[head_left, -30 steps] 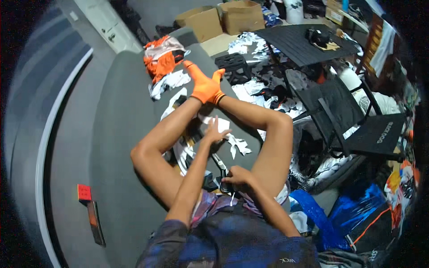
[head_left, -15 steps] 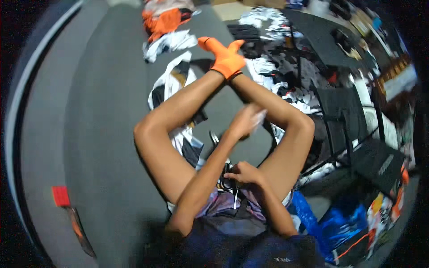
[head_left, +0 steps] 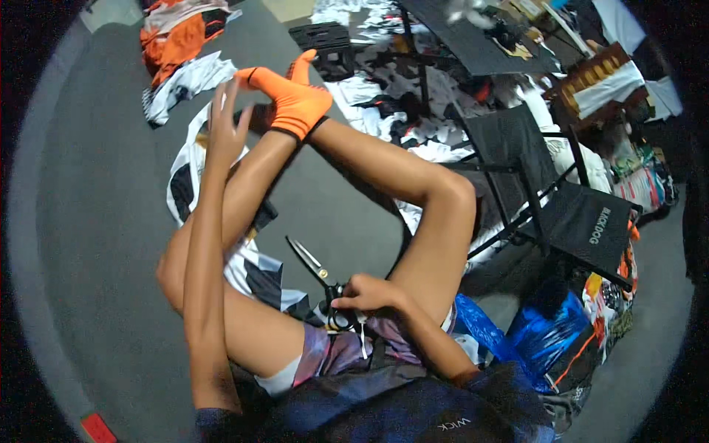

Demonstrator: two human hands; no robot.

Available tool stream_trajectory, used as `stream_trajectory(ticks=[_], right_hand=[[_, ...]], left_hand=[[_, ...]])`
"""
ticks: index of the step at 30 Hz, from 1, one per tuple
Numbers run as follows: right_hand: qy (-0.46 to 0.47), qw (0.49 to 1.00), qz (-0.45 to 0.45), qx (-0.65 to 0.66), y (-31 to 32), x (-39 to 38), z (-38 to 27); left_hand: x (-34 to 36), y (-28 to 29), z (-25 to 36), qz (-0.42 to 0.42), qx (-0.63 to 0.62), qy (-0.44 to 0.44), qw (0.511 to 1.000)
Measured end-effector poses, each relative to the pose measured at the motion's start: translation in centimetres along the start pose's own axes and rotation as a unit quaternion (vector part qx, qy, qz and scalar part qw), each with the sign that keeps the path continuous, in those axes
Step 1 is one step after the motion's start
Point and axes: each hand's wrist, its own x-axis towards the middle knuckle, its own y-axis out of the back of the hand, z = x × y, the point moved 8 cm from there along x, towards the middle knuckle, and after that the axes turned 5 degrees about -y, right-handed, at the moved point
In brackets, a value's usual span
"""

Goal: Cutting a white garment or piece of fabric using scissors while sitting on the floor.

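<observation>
My left hand [head_left: 227, 125] reaches out past my left knee with its fingers spread and nothing in it. It is nearest to my orange-socked feet [head_left: 292, 100] and a strip of white, black and tan cloth [head_left: 181, 188] on the grey mat. Between my thighs, my right hand [head_left: 365, 293] is closed at the black handles of a pair of scissors [head_left: 316, 267]. Their metal blades are parted slightly and point away to the left. More black and white cloth [head_left: 262, 277] lies beside my left thigh, partly hidden under the leg.
White-and-black cloth [head_left: 185, 81] and an orange garment [head_left: 177, 40] lie at the far left. Piles of white and dark cloth [head_left: 377, 111] spread beyond my right leg. Black folding chairs [head_left: 509, 140] and a blue plastic bag [head_left: 546, 325] stand right. A red object [head_left: 97, 428] lies near left.
My left hand has swung from between my shins out to the far left; the whitish blur at its fingers is gone. My right hand stays at the scissors. The view has turned rightward.
</observation>
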Motion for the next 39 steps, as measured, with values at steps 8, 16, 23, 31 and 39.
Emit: stream_trajectory(ticks=[8, 16, 23, 31, 39], right_hand=[[-0.027, 0.976, 0.106, -0.187, -0.8, -3.2, -4.9], [-0.008, 0.973, 0.071, -0.219, 5.9, -4.0, -7.9], [0.046, 0.953, 0.201, -0.223, 15.3, 1.3, -6.7], [0.220, 0.916, 0.292, 0.165, 20.5, 0.5, -5.3], [0.105, 0.831, 0.545, 0.023, 28.0, -4.9, -1.2]], left_hand=[[-6.9, -6.1, -7.4, -0.201, -0.142, 0.287, 0.926], [-6.0, -6.5, -3.0, -0.361, -0.178, 0.321, 0.857], [-7.1, -6.3, -4.6, -0.396, -0.179, 0.366, 0.823], [-6.9, -7.8, -5.0, -0.413, -0.195, 0.355, 0.815], [-7.4, -8.2, -4.6, -0.383, -0.217, 0.349, 0.827]])
